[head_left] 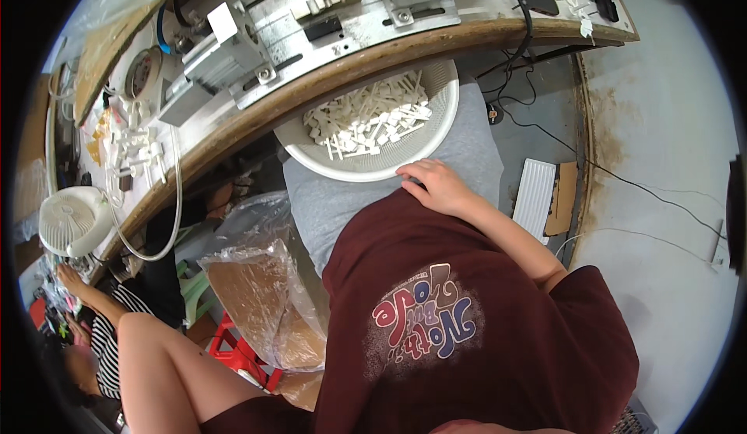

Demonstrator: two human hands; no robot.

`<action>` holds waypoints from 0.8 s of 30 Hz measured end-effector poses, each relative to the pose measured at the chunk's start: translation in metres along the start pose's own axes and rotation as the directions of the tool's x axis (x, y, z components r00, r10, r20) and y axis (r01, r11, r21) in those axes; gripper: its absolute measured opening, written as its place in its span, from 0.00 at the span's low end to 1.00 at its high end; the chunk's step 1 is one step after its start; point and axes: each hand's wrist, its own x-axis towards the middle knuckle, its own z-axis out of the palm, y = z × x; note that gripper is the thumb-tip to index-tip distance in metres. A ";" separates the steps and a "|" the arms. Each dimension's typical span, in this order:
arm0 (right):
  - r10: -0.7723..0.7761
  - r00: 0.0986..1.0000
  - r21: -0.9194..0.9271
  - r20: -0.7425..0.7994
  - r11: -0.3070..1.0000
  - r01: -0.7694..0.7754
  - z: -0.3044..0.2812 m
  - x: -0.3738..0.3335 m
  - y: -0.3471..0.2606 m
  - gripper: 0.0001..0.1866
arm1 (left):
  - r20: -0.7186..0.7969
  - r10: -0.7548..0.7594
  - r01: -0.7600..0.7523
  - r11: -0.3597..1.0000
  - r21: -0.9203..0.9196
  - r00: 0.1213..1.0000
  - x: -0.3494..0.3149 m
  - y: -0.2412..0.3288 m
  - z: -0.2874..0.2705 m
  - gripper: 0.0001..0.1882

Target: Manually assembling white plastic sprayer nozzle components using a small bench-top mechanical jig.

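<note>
My right hand (440, 188) lies on the lower front of my maroon shirt (498, 278), just at the near rim of a white plastic basket (366, 175). Its fingers are loosely stretched, apart from one another, and hold nothing. The fingertips are close to the rim; whether they touch it I cannot tell. The basket rests on my lap, over grey cloth (478, 138), partly under the table edge. Many small white plastic pieces (373, 115) with thin stems fill it. My left arm (167, 356) is bent at the lower left, and its hand is out of the picture.
Above the basket, a wood-edged workbench (350, 64) carries a metal fixture (233, 60) and loose white parts (136, 146). A white fan (75, 220) stands at left, near a co-worker's striped sleeve (117, 321). A plastic-lined carton (261, 302) and red stool (233, 348) are below.
</note>
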 end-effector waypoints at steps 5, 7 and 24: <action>0.018 0.999 0.001 0.044 1.000 -0.018 -0.005 0.006 0.000 0.11 | 0.023 0.035 -0.035 0.999 0.011 0.999 0.006 -0.003 -0.004 0.13; -0.001 0.999 -0.024 0.046 1.000 0.003 -0.003 0.008 0.001 0.12 | 0.026 0.037 -0.038 0.999 0.010 0.999 0.009 -0.005 -0.006 0.13; -0.005 1.000 -0.016 -0.010 1.000 0.005 0.007 0.006 0.009 0.08 | 0.008 0.153 -0.153 0.988 0.029 0.988 -0.002 -0.024 -0.001 0.12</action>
